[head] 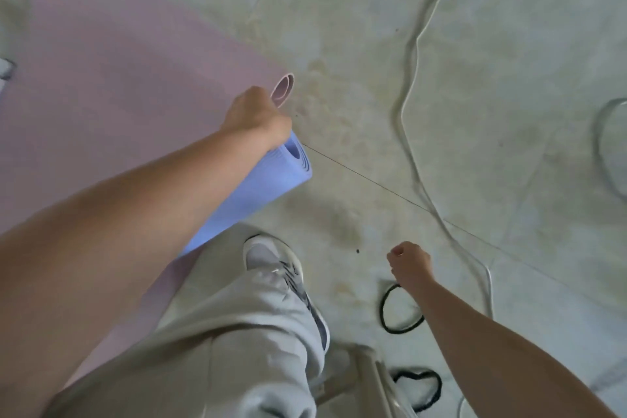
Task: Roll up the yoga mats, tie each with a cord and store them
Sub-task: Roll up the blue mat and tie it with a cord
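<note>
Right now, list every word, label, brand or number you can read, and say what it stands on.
No text can be read.
Grey-and-white sneaker: dark side marking, too blurred to read.
Rolled blue foam yoga mat, flat pink foam mat and black cord loops: no lettering shows.

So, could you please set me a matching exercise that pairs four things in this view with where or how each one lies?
Things:
1. blue mat
2. pink mat
3. upper black cord
4. white cable

States:
A. winds loose across the floor
B. held in the right hand, its loop hanging below
C. rolled up, gripped near its end by the left hand
D. mostly spread flat on the floor

Pairs: 1-C, 2-D, 3-B, 4-A.
</note>
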Demonstrator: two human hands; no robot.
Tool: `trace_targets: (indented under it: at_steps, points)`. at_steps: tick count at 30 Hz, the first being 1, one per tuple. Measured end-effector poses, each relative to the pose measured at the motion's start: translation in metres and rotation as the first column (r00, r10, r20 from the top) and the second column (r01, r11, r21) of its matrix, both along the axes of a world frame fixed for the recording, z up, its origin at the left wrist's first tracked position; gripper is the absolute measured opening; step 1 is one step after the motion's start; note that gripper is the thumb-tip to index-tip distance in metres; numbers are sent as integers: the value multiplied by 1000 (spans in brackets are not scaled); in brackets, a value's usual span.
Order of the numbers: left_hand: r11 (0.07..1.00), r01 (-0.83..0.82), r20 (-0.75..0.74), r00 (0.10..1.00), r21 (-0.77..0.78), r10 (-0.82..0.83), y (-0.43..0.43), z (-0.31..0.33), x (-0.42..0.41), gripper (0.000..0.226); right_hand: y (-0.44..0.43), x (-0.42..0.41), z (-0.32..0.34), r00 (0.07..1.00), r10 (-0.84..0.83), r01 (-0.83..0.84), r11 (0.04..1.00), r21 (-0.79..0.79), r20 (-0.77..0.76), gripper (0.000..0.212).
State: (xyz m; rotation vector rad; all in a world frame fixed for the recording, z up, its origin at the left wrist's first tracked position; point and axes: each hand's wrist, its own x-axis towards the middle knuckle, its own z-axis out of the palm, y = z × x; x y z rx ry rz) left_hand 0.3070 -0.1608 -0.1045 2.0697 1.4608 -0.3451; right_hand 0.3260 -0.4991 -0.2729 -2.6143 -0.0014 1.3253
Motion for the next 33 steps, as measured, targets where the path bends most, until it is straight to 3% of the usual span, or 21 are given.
trace_targets:
  at_steps: [1, 5, 11, 19, 23, 27, 29, 30, 33]
  points:
    - [1000, 10, -4, 1000, -13, -10, -4, -1, 1, 8, -9, -5, -5, 1000, -31, 31, 999, -24, -2, 11]
    - [999, 13, 10, 1000, -43, -12, -11, -7, 2, 35, -30, -25, -21, 999, -30, 28, 994, -109, -17, 7]
    - [999, 11, -5, 1000, -34, -11, -20, -7, 1, 36, -40, -38, -34, 999, 0, -8, 984, -178, -48, 11]
    - [999, 33, -12, 999, -27, -34, -23, -4, -5, 31, -17, -43, -34, 1000, 2, 0, 989, -147, 9, 19]
    - [999, 38, 0, 999, -23, -38, -17, -1, -9, 31, 28, -29, -20, 997, -56, 53, 997, 58, 44, 8]
    - [1000, 13, 1, 1000, -3, -13, 1, 18, -18, 10, 96, -11, 7, 990, -129, 107, 954, 280, 60, 9]
    - [1000, -17, 42, 999, 5, 16, 12, 40, -26, 16, 135, -8, 30, 986, -160, 130, 910, 394, 47, 13]
    - [999, -27, 78, 997, 25, 25, 19, 52, -32, 6, 154, -8, 42, 985, -168, 134, 883, 449, 36, 15]
    - [988, -121, 165, 981, 93, 104, 46, 82, -55, 17, 210, -11, 87, 987, -162, 114, 783, 612, 23, 22]
